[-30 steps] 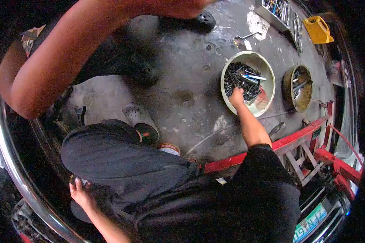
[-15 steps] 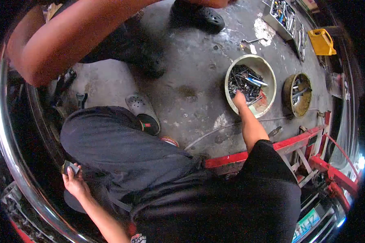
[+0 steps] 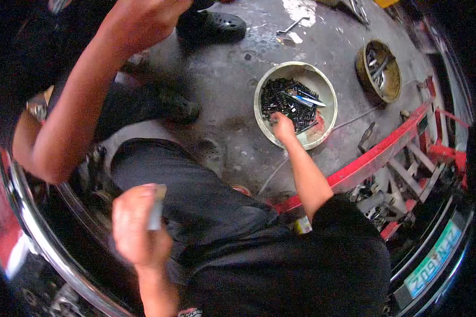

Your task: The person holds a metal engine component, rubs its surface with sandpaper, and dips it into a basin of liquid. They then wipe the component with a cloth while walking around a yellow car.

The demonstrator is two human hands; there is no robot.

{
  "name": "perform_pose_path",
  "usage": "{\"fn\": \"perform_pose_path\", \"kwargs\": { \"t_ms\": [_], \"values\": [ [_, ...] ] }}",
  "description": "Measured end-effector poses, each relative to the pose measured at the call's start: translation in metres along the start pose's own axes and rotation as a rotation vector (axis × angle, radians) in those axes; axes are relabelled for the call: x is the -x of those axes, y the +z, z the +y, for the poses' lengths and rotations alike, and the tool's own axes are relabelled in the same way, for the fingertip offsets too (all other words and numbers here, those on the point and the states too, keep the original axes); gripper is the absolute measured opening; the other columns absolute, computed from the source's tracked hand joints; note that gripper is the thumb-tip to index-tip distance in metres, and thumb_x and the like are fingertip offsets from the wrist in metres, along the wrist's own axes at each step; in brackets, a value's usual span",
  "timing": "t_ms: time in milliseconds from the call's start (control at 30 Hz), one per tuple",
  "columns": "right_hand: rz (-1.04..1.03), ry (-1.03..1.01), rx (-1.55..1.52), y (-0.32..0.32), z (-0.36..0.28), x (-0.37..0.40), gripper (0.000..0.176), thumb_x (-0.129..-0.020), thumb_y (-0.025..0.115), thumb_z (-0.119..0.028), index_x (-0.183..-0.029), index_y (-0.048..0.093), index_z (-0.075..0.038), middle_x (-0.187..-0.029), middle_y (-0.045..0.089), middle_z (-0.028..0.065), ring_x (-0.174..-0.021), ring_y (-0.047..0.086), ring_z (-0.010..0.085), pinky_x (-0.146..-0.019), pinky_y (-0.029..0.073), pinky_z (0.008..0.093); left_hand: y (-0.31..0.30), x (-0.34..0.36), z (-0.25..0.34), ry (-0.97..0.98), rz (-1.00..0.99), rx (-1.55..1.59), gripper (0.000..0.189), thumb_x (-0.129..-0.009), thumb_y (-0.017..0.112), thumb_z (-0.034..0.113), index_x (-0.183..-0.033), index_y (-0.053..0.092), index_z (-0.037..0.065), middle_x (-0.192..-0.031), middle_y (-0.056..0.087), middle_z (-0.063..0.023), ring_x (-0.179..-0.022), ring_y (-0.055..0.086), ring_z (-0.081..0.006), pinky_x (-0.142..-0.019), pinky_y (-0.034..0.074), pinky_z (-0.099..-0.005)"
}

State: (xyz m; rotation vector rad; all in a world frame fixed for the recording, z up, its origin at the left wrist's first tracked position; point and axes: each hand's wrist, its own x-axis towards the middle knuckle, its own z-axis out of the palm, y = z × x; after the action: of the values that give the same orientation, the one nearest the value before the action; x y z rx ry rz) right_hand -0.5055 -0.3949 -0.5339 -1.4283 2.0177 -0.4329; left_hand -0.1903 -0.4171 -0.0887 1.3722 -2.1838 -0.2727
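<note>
My left hand point(image 3: 137, 227), blurred by motion, is raised over my thigh. It grips a small flat grey piece with a tan edge point(image 3: 156, 211). My right hand point(image 3: 284, 128) reaches into a pale round basin point(image 3: 331, 92). Its fingers are closed at the near left inside the rim, among dark coil springs and small metal parts point(image 3: 280, 95). Whatever lies between those fingertips is too small to make out. A blue and white slim item point(image 3: 308, 100) rests on top of the parts, beyond the hand.
Another person's forearm point(image 3: 79, 100) crosses the upper left, near a black clog point(image 3: 217, 26). A second, brownish basin point(image 3: 391, 90) with metal parts stands at the right. A red metal frame point(image 3: 375, 148) runs along the right; a chrome bumper point(image 3: 53, 253) curves at the left.
My left hand has risen and come inward with the flat piece. My right hand stays in the basin, its fingers shifted slightly. The other person's arm has swung downward. The view has turned.
</note>
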Motion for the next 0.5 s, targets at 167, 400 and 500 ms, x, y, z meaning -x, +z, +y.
{"fn": "perform_pose_path", "kwargs": {
  "t_ms": [167,400,500],
  "values": [
    [0.493,-0.006,0.098,-0.044,-0.029,0.071,0.044,-0.075,0.053,0.007,-0.117,0.057,-0.005,-0.108,0.059,0.0182,-0.1,0.059,0.0367,-0.087,0.049,0.0438,0.062,-0.073,0.001,0.224,-0.222,0.131,0.021,-0.074,0.062,-0.005,-0.096,0.062,-0.005,-0.088,0.065,-0.0197,-0.079,0.065,-0.0332,-0.07,0.054,-0.0383],
    [0.51,-0.015,0.073,-0.022,-0.01,0.086,0.053,-0.074,0.056,0.006,-0.125,0.052,-0.005,-0.109,0.059,0.0165,-0.1,0.059,0.0345,-0.087,0.05,0.0423,0.178,-0.16,0.011,0.467,-0.627,0.27,0.03,-0.067,0.058,-0.008,-0.096,0.062,-0.001,-0.09,0.064,-0.0162,-0.083,0.062,-0.0351,-0.073,0.052,-0.0407],
    [0.551,-0.057,0.071,-0.017,0.001,0.083,0.05,-0.073,0.056,0.005,-0.122,0.055,-0.003,-0.106,0.061,0.0164,-0.098,0.06,0.034,-0.086,0.051,0.0422,0.247,-0.17,0.008,0.562,-0.86,0.264,0.027,-0.069,0.06,-0.003,-0.096,0.063,0.001,-0.09,0.065,-0.0176,-0.087,0.062,-0.0368,-0.074,0.051,-0.0422]
  ]
}}
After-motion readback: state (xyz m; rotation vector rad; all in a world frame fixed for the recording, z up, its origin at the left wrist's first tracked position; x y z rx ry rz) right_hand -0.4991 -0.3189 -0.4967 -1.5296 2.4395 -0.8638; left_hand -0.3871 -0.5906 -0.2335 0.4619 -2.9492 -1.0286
